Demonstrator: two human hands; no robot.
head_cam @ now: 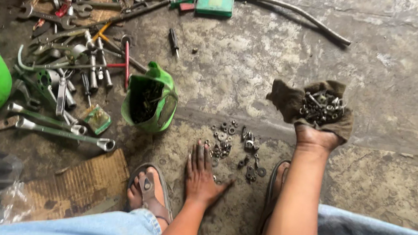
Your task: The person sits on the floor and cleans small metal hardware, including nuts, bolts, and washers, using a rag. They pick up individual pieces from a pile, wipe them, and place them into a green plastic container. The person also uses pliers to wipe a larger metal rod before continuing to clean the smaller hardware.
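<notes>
Hands on stained concrete floor (399, 79): left (201, 173) flat, right (318, 135) cupping rag (290, 99) of nuts.

The left hand (202, 175) lies flat, palm down, fingers spread and pointing away from the body, thumb out to the right. Its forearm runs back toward the lower edge of the view. The right hand (317, 128) is raised higher and farther out, mostly hidden, cupped upward. Its forearm stretches straight ahead, bare, wrist slightly bent.
</notes>
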